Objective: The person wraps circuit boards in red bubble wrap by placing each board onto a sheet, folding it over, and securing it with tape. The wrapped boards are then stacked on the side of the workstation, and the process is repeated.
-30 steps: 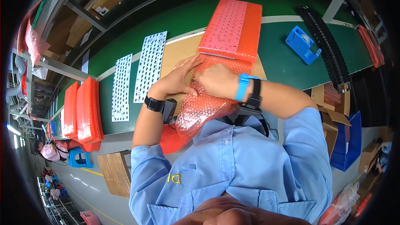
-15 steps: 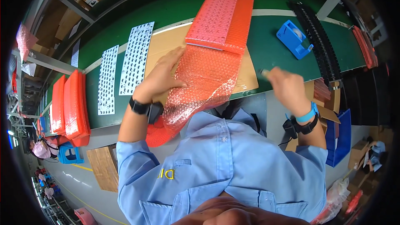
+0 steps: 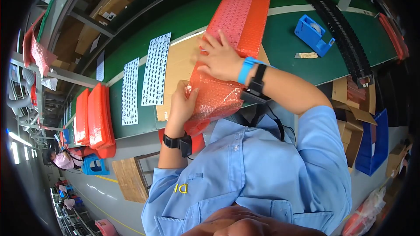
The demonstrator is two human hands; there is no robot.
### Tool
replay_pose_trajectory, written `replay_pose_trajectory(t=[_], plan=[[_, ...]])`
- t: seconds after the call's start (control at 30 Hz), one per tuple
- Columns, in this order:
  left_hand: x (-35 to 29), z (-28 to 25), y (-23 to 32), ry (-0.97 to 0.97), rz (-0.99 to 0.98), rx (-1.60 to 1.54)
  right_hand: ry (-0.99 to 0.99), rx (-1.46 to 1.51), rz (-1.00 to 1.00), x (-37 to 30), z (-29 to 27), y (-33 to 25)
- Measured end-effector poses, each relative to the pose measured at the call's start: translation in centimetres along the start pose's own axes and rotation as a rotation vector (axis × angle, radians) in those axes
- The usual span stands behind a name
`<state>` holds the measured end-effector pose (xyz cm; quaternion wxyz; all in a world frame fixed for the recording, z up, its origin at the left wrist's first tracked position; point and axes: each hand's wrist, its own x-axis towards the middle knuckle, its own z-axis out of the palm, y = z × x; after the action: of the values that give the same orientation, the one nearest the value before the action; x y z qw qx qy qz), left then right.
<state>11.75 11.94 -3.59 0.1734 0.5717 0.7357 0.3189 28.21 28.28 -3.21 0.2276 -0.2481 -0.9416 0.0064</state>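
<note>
Half a second earlier, my right hand [image 3: 221,59] was off to the right of the cardboard sheet [image 3: 175,61]; since then it had swung back over the sheet. A small tan tool [image 3: 307,55], too small to identify, now lay on the table [image 3: 282,39] to the right of the sheet, on a spot that had been bare.

Both hands were on the loose red bubble wrap [image 3: 216,94], a little apart from each other. Right fingers spread wide, I laid that palm over its upper part; with my left hand [image 3: 183,102] I pinched its left edge. The wrap lay over the cardboard sheet, its lower end hanging past the sheet's near edge. At the sheet's far end sat the red bubble-wrapped bundle [image 3: 253,22], a patterned panel showing pink through it, and my right fingertips reached its near edge.

One white black-dotted plate [image 3: 156,70] overlapped the sheet's left edge; another white plate [image 3: 130,91] lay farther left, with upright red bubble-wrapped packs [image 3: 99,116] beyond it. Well to the sheet's right stood a blue tape dispenser [image 3: 311,35], then black notched strips [image 3: 343,37].
</note>
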Motion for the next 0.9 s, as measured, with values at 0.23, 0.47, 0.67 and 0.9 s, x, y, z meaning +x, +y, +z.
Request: replay_pose_trajectory(t=[0.23,0.47,0.67,0.9], plan=[[-1.0,-1.2,0.4,-0.063,-0.014,0.055,-0.328,-0.038,0.006,1.7,1.3,-0.6],[-3.7,-3.5,0.5,-0.256,-0.046,0.050,-0.334,-0.013,-0.064,1.7,1.5,-0.5],[-10.2,-6.3,-0.5,-0.463,-0.069,-0.118,-0.325,-0.013,-0.093,1.2,2.3,0.6],[-14.1,-9.7,-4.1,0.434,0.116,-0.148,-0.321,-0.056,-0.123,-0.5,1.7,-1.9]])
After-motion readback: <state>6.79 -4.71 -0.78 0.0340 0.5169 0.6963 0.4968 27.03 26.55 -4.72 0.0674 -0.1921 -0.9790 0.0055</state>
